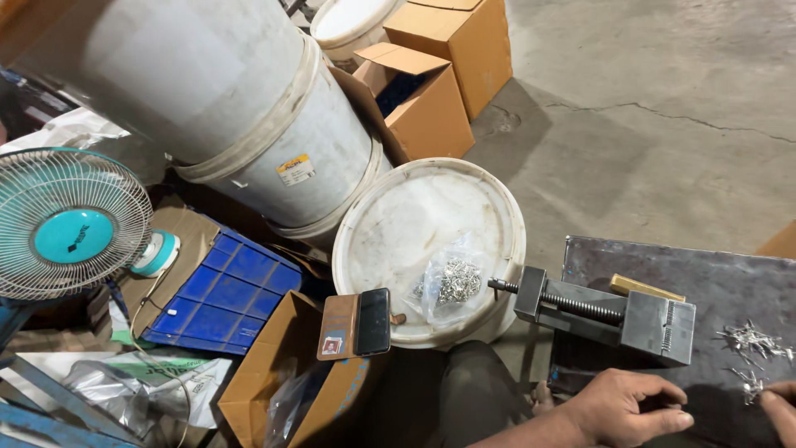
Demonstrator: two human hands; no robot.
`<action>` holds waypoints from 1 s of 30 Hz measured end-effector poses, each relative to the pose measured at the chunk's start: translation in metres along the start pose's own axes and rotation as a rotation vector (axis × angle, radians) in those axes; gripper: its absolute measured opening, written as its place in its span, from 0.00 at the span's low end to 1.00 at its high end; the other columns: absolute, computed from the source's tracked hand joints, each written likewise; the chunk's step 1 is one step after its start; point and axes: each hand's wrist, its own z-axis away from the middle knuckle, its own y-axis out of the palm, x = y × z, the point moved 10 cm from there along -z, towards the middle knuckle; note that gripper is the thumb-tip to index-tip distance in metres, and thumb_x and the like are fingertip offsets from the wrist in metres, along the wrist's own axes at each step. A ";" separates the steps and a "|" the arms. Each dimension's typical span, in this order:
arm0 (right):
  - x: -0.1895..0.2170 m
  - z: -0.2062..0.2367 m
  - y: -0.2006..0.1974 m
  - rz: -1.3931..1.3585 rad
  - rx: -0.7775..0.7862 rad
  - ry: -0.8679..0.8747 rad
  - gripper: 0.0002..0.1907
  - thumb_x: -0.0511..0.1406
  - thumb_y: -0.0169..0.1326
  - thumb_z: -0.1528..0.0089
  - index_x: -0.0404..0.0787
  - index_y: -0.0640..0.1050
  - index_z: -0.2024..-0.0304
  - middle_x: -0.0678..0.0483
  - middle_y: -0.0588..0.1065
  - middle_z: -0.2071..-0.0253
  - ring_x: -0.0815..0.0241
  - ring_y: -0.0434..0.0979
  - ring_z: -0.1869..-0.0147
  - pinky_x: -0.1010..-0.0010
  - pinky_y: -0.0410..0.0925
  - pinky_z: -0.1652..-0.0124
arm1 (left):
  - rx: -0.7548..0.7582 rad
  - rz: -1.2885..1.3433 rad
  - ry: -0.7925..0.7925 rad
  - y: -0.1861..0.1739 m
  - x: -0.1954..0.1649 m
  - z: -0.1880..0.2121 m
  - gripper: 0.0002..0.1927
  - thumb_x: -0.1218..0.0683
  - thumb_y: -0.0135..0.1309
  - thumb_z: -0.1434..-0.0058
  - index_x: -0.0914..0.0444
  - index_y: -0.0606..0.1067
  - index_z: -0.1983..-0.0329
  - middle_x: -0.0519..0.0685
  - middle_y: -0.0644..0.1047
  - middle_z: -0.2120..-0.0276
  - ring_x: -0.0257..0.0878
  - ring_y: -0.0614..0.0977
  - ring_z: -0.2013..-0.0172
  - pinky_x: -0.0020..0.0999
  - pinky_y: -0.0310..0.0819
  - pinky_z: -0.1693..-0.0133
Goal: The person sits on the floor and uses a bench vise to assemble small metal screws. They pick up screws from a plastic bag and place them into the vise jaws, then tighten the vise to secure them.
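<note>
While the camera looks down from the person's head, the scene runs from the hands at the bottom edge out to the floor beyond.

Left hand: the left hand (pixel 632 409) rests on the dark metal plate (pixel 730 286), fingers curled together, fingertips pinching something too small to make out.

Right hand: only a fingertip or two of the right hand (pixel 779 411) shows at the bottom right corner; whether it is spread or pinching cannot be told. It touches the edge of a scatter of small silver metal pieces (pixel 753 383).

Metal pieces: a second scatter (pixel 754 340) lies on the plate just above, near its right edge.

Vise: a grey machine vise (pixel 609 314) sits on the plate's left part, just beyond the left hand, its screw pointing left.

Knee: a knee in dark trousers (pixel 473 390) lies left of the hand.

Phone: a phone in an open brown wallet case (pixel 358 323) rests on a cardboard box (pixel 278 382).

Bucket lid: a white round lid (pixel 390 224) holds a clear bag of silver parts (pixel 452 282).

Further left: a teal table fan (pixel 66 224) and a blue plastic tray (pixel 228 299).

Far: large white buckets (pixel 249 108), open cardboard boxes (pixel 435 108) and a cracked concrete floor (pixel 663 91).
</note>
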 end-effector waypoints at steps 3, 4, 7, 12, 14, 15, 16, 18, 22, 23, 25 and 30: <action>0.019 0.006 -0.003 -0.022 -0.038 -0.055 0.10 0.35 0.58 0.31 0.32 0.77 0.60 0.47 0.77 0.71 0.60 0.76 0.66 0.70 0.70 0.58 | -0.006 -0.009 -0.010 -0.003 -0.015 -0.003 0.22 0.43 0.58 0.30 0.67 0.79 0.47 0.53 0.82 0.59 0.37 0.83 0.58 0.29 0.78 0.52; 0.021 0.008 0.000 0.028 0.026 0.025 0.10 0.35 0.58 0.32 0.32 0.80 0.60 0.45 0.78 0.71 0.58 0.78 0.69 0.68 0.71 0.61 | -0.011 -0.001 -0.004 -0.004 -0.023 -0.004 0.22 0.43 0.58 0.30 0.66 0.78 0.48 0.52 0.82 0.59 0.37 0.83 0.58 0.29 0.78 0.52; 0.066 0.016 -0.016 0.071 0.103 0.003 0.13 0.39 0.62 0.40 0.33 0.83 0.63 0.45 0.79 0.71 0.59 0.84 0.69 0.68 0.74 0.61 | -0.024 -0.067 0.024 -0.011 -0.041 -0.009 0.19 0.44 0.60 0.30 0.64 0.78 0.49 0.51 0.82 0.61 0.35 0.83 0.60 0.30 0.78 0.52; 0.057 0.068 -0.019 -0.302 0.286 0.632 0.13 0.40 0.56 0.37 0.36 0.72 0.66 0.55 0.65 0.79 0.64 0.60 0.81 0.70 0.52 0.83 | -0.011 -0.019 -0.136 0.000 -0.011 -0.022 0.18 0.52 0.62 0.38 0.63 0.79 0.48 0.46 0.82 0.67 0.32 0.81 0.67 0.31 0.80 0.61; 0.069 0.076 0.003 -0.735 0.307 0.660 0.05 0.34 0.55 0.36 0.38 0.76 0.63 0.58 0.71 0.75 0.70 0.66 0.77 0.78 0.60 0.78 | -0.042 -0.044 -0.019 -0.002 -0.017 -0.020 0.21 0.50 0.63 0.37 0.64 0.77 0.44 0.50 0.82 0.64 0.36 0.84 0.65 0.31 0.80 0.59; 0.070 0.078 0.012 -0.838 0.314 0.682 0.03 0.32 0.55 0.37 0.38 0.76 0.62 0.58 0.73 0.74 0.70 0.68 0.77 0.79 0.61 0.77 | -0.058 -0.043 0.004 -0.004 -0.019 -0.020 0.21 0.50 0.62 0.36 0.64 0.77 0.43 0.52 0.82 0.64 0.38 0.83 0.64 0.32 0.80 0.59; 0.071 0.082 0.017 -0.863 0.330 0.698 0.03 0.32 0.55 0.36 0.38 0.76 0.62 0.57 0.73 0.73 0.70 0.69 0.76 0.79 0.62 0.76 | -0.046 -0.040 0.017 -0.001 -0.020 -0.022 0.21 0.50 0.61 0.36 0.64 0.77 0.43 0.51 0.82 0.63 0.38 0.84 0.64 0.32 0.79 0.59; 0.073 0.088 0.031 -0.923 0.386 0.720 0.03 0.32 0.54 0.35 0.37 0.76 0.62 0.57 0.74 0.72 0.70 0.70 0.75 0.80 0.63 0.75 | -0.037 -0.052 0.042 -0.006 -0.027 -0.021 0.21 0.50 0.60 0.34 0.64 0.76 0.42 0.51 0.82 0.61 0.39 0.85 0.62 0.31 0.79 0.58; 0.074 0.098 0.051 -0.939 0.434 0.744 0.04 0.33 0.55 0.35 0.38 0.76 0.62 0.58 0.73 0.73 0.70 0.70 0.75 0.79 0.63 0.76 | -0.058 0.053 0.139 -0.014 -0.044 -0.017 0.13 0.53 0.56 0.29 0.65 0.76 0.47 0.51 0.81 0.62 0.40 0.83 0.64 0.31 0.77 0.59; 0.075 0.100 0.054 -0.934 0.437 0.738 0.04 0.33 0.56 0.35 0.38 0.76 0.61 0.57 0.73 0.72 0.70 0.70 0.75 0.79 0.64 0.76 | -0.056 0.048 0.115 -0.014 -0.041 -0.016 0.10 0.54 0.55 0.28 0.65 0.77 0.51 0.51 0.81 0.65 0.38 0.82 0.66 0.31 0.76 0.61; 0.079 0.098 0.051 -0.784 0.416 0.606 0.04 0.32 0.56 0.34 0.37 0.76 0.59 0.57 0.74 0.71 0.69 0.70 0.74 0.79 0.64 0.74 | -0.032 0.095 0.068 -0.014 -0.031 -0.014 0.08 0.55 0.54 0.27 0.66 0.77 0.54 0.49 0.79 0.69 0.35 0.79 0.69 0.30 0.75 0.64; 0.138 0.083 0.035 -0.229 0.344 -0.023 0.06 0.30 0.59 0.36 0.36 0.78 0.57 0.56 0.78 0.64 0.67 0.78 0.61 0.77 0.72 0.61 | 0.070 0.301 -0.010 -0.013 -0.011 -0.014 0.09 0.54 0.51 0.25 0.66 0.75 0.56 0.44 0.75 0.72 0.28 0.73 0.69 0.28 0.71 0.66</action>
